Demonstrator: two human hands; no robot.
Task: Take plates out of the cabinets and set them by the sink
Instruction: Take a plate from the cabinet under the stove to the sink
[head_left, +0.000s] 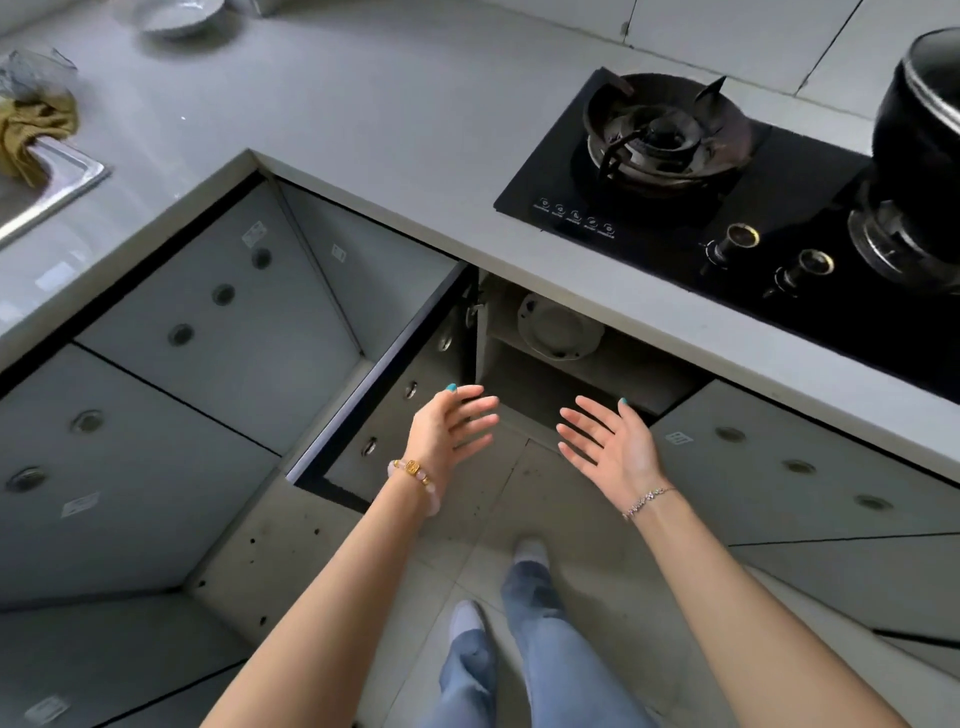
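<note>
Spanning grey countertop (363, 104), black hob (779, 171), open cabinet (545, 384)

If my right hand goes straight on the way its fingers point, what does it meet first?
Likely the plates in the open cabinet; nothing shows between them and the right hand, but depth is unclear.
</note>
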